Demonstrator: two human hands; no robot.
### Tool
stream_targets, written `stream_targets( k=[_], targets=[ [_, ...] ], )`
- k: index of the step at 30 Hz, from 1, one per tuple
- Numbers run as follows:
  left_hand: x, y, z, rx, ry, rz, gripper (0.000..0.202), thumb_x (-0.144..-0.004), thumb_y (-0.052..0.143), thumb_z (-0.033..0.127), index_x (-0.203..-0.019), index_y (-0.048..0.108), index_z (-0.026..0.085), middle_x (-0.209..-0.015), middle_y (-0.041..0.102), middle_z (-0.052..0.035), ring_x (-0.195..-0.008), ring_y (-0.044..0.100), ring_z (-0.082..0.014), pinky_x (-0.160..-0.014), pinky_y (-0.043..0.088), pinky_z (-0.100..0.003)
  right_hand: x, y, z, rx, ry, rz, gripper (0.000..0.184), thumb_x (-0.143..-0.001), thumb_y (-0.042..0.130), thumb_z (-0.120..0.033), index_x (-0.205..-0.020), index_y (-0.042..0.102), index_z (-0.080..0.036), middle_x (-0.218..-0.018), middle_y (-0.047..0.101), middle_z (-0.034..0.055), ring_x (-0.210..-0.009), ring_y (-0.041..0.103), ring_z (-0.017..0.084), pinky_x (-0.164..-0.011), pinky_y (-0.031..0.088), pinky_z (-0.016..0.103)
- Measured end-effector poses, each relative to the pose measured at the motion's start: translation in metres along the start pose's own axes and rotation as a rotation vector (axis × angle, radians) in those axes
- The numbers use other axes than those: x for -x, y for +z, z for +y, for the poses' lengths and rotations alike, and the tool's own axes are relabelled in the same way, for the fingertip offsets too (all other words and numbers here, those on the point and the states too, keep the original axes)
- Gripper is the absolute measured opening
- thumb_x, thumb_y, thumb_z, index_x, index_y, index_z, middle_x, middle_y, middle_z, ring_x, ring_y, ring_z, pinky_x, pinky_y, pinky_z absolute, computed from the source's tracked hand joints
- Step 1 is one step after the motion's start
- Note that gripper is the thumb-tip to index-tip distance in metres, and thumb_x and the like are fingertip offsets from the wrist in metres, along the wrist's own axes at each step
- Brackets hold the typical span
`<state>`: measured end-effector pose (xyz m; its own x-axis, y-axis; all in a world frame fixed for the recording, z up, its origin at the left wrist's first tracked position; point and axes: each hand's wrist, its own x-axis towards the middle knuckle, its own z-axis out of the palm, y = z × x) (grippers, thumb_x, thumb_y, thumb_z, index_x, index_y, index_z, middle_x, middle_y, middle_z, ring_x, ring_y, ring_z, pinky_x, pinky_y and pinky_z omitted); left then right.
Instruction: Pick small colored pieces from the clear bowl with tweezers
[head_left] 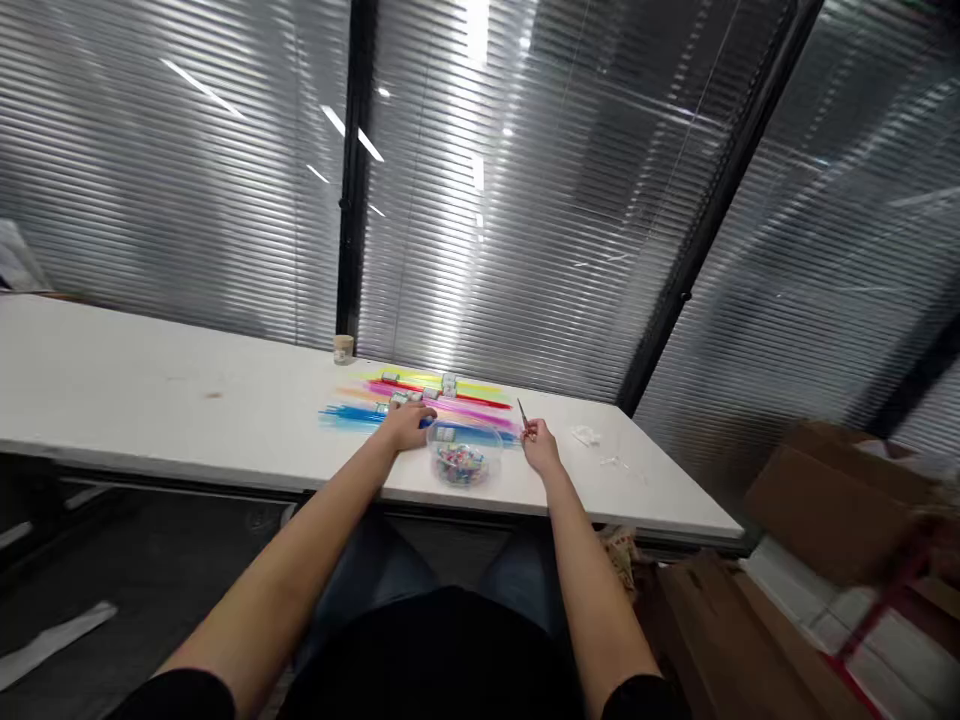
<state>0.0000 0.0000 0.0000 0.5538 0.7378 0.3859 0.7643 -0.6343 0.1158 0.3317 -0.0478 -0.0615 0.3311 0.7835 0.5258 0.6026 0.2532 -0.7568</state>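
My left hand (407,425) is over a bundle of thin blue plastic strips (349,414), its fingers bent round something blue at the near side of the pile. In my right hand (538,445) is a pair of scissors (523,413), blades pointing up and away from me. Between my hands stands a clear plastic bowl (465,460) with many tiny multicoloured pieces in its bottom. Bundles of yellow, red and pink strips (480,402) lie behind it, with white labels wrapped round several of them. The image is slightly blurred, so fine finger detail is hard to make out.
The white table (150,380) reaches far to the left. A small beige-lidded jar (343,349) stands at its back edge. White scraps (586,435) lie right of my right hand. Blinds-covered glass rises behind. Cardboard boxes (840,490) crowd the floor at right.
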Motion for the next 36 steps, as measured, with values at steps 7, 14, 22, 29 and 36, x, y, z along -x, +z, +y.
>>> stream_targets(
  k=[7, 14, 22, 29, 36],
  targets=[
    [-0.004, 0.004, -0.003, 0.01, -0.01, -0.006, 0.045, -0.082, 0.046, 0.051, -0.113, 0.065, 0.023, -0.121, 0.064, -0.0107, -0.115, 0.052, -0.0325, -0.094, 0.031, -0.048, -0.002, 0.001, -0.002, -0.042, 0.025, 0.051, 0.022, -0.072, 0.054, -0.02, -0.093, 0.049, -0.022, -0.083, 0.065, 0.0018, -0.075, 0.062, 0.019, -0.071, 0.045, 0.03],
    [-0.006, 0.007, -0.006, 0.004, 0.0, -0.001, 0.044, -0.082, 0.046, 0.051, -0.112, 0.065, 0.024, -0.118, 0.065, -0.0101, -0.112, 0.054, -0.0316, -0.092, 0.032, -0.046, -0.003, 0.002, -0.004, -0.1, 0.09, 0.124, 0.024, -0.068, 0.057, -0.021, -0.092, 0.05, -0.022, -0.079, 0.064, 0.001, -0.071, 0.062, 0.018, -0.07, 0.045, 0.03],
    [-0.005, 0.006, -0.005, -0.004, 0.012, 0.008, 0.045, -0.082, 0.045, 0.052, -0.111, 0.065, 0.024, -0.116, 0.066, -0.0105, -0.11, 0.055, -0.0311, -0.09, 0.032, -0.044, -0.005, 0.002, -0.009, -0.174, 0.143, 0.178, 0.026, -0.066, 0.058, -0.021, -0.091, 0.052, -0.021, -0.08, 0.064, 0.0019, -0.07, 0.062, 0.018, -0.068, 0.047, 0.029],
    [-0.005, 0.004, -0.003, 0.003, 0.005, 0.004, 0.046, -0.082, 0.045, 0.053, -0.111, 0.066, 0.024, -0.117, 0.065, -0.011, -0.11, 0.054, -0.0318, -0.091, 0.032, -0.045, -0.003, 0.0, -0.016, -0.211, 0.177, 0.204, 0.027, -0.063, 0.059, -0.02, -0.089, 0.053, -0.02, -0.078, 0.065, 0.0017, -0.068, 0.061, 0.017, -0.066, 0.047, 0.028],
    [-0.005, 0.004, -0.003, -0.017, 0.004, -0.02, 0.046, -0.084, 0.043, 0.052, -0.113, 0.065, 0.023, -0.118, 0.064, -0.0117, -0.111, 0.054, -0.032, -0.092, 0.032, -0.046, -0.001, -0.003, -0.024, -0.216, 0.196, 0.251, 0.026, -0.065, 0.056, -0.021, -0.091, 0.051, -0.021, -0.08, 0.065, 0.0022, -0.07, 0.061, 0.018, -0.068, 0.046, 0.028]
  ],
)
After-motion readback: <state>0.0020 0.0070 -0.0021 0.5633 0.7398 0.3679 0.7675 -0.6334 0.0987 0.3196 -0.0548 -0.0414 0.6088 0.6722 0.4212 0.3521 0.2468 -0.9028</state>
